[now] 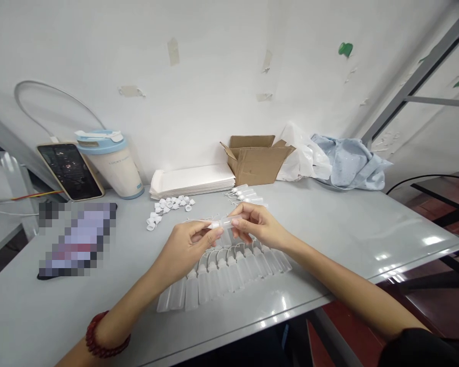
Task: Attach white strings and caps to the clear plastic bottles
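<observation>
Both hands meet above the middle of the table around one small translucent plastic bottle (226, 222). My left hand (189, 248) pinches the white cap (214, 225) at its left end. My right hand (260, 224) has its fingers closed on the bottle's body. Just below the hands lies a row of similar clear bottles (214, 283), side by side, with thin tubes curving from their necks. Left of the hands is a loose pile of white caps (172, 205). Behind my right hand lie several bottles with white caps (247, 193).
At the back stand a stack of white paper or envelopes (193, 181), an open cardboard box (262, 165), a white plastic bag (302, 155) and blue cloth (350, 162). A phone (71, 171), tumbler (117, 168) and blurred-out item (76, 239) are at left.
</observation>
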Tool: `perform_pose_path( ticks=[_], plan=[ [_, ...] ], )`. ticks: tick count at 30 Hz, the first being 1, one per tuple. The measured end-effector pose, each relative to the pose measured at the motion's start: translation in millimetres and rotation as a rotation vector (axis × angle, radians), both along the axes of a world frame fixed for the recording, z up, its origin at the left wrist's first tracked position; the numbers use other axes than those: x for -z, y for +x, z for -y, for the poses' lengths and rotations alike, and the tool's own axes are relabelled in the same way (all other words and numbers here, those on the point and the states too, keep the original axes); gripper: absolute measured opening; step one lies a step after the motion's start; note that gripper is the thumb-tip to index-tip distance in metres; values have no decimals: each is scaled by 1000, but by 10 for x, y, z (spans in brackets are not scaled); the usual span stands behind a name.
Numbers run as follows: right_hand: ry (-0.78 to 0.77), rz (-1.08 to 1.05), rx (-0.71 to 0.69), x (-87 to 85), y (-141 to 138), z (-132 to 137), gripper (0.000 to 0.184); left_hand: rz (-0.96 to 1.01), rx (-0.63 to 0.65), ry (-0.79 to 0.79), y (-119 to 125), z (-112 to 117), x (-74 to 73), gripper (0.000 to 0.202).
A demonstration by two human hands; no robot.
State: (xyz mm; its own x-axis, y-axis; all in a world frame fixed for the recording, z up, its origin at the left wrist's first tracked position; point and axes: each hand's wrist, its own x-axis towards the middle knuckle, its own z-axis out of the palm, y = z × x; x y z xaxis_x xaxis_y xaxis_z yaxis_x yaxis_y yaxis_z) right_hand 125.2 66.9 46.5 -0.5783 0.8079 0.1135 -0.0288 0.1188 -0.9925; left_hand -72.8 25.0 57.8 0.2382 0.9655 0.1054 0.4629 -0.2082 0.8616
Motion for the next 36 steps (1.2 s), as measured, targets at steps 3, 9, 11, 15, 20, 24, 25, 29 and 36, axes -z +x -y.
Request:
perform_pose_path(
  ticks=[3, 9, 11, 15, 20, 24, 25, 29, 36],
  plan=[
    [31, -6, 7, -15, -4, 9, 26, 51, 12, -70, 1, 5, -24, 39],
    [51, 18, 7, 7, 3, -6, 26, 11, 21, 10, 2, 16, -3, 34],
    [43, 19, -4, 18, 10, -14, 25, -45, 26, 124, 1, 14, 21, 33],
    [32, 19, -19, 19, 18, -21, 24, -163, 82, 486, -14, -3, 103, 23],
    [-5, 72, 20, -5, 3, -5, 28, -325, 129, 792, -51, -45, 229, 18],
    [-37, 65, 29, -10, -13, 8, 29, -340, 105, 752, -38, -42, 215, 16],
    [-36, 54, 28, -6, -15, 8, 28, -311, 97, 694, -28, -36, 190, 18],
    [0, 9, 6, 15, -14, 0, 26, -215, 74, 373, 10, -6, 67, 35],
    [24, -9, -50, 15, -1, -7, 29, -30, 42, 71, 21, 52, -4, 36]
  ],
)
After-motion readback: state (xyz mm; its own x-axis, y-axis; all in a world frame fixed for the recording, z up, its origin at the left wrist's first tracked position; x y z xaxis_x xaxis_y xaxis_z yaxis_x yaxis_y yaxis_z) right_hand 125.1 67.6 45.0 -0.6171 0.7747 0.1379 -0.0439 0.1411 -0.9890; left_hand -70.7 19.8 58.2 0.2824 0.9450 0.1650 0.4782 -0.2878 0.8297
